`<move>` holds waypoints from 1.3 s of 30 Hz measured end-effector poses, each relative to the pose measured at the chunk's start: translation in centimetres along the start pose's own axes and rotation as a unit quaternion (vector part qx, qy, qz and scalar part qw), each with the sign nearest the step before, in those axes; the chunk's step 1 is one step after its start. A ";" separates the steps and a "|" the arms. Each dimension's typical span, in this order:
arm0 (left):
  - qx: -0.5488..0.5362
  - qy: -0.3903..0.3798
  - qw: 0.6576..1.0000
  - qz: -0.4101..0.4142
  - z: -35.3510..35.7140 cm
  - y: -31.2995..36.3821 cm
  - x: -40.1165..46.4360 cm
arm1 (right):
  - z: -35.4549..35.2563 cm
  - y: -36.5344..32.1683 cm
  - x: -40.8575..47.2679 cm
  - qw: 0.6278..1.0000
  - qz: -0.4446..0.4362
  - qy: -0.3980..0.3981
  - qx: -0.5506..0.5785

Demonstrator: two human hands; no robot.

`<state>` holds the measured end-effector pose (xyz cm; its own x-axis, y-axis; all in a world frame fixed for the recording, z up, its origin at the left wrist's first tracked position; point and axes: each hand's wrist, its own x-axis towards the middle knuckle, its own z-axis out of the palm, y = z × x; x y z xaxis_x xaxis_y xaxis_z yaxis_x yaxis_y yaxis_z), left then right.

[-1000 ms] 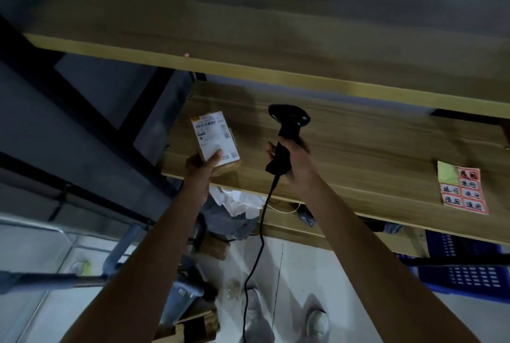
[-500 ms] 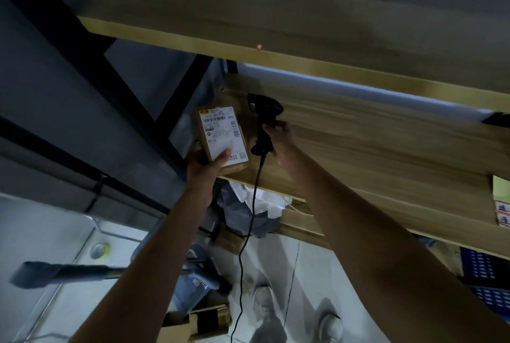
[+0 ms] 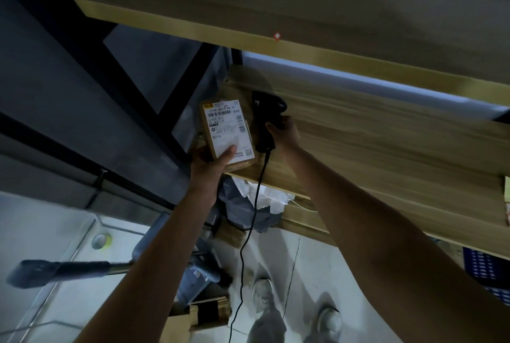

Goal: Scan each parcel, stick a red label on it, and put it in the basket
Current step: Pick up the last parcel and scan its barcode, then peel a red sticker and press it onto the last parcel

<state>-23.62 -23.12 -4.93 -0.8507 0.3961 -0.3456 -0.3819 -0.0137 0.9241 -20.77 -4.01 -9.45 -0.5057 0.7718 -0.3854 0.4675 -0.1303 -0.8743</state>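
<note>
over wooden shelf [image 3: 372, 133]: left grip [image 3: 212, 162] clutches parcel [image 3: 227, 133]; right grip [image 3: 285, 133] clasps scanner [image 3: 266, 119].

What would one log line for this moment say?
stage: scanning | left hand: holds parcel, label up | right hand: grips scanner beside parcel | red label: not yet on
</note>
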 end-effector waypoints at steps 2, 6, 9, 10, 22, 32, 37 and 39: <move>0.006 -0.006 1.000 -0.001 0.0 0.0 -0.2 | -0.1 0.3 0.0 0.995 -0.041 0.006 -0.092; 0.013 -0.018 1.000 -0.004 0.2 0.2 -0.7 | -0.8 0.6 0.5 0.971 -0.084 -0.008 -0.223; 0.033 -0.035 0.999 -0.016 0.9 0.1 -1.1 | -1.7 0.5 0.6 0.976 -0.073 -0.025 -0.203; 0.044 -0.040 0.998 -0.022 1.2 -0.1 -1.1 | -2.1 0.5 0.5 0.982 -0.074 -0.023 -0.175; 0.136 -0.168 0.974 -0.063 13.6 -3.7 -4.6 | -15.3 5.2 -9.1 0.980 -0.109 -0.062 0.153; 0.342 -0.247 0.902 0.091 25.6 -10.8 -9.2 | -29.0 12.3 -9.1 0.988 -0.049 0.074 0.123; 0.357 -0.262 0.894 0.061 28.8 -13.5 -9.8 | -31.7 14.0 -8.0 0.993 -0.009 0.109 0.052; 0.369 -0.258 0.891 0.064 29.6 -13.9 -9.9 | -32.3 14.4 -7.7 0.994 0.000 0.101 0.040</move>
<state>0.76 0.34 -9.54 -0.5188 0.8064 -0.2839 0.2098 0.4420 0.8721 13.25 8.28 -9.53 -0.3463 0.8794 -0.3266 0.4045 -0.1741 -0.8978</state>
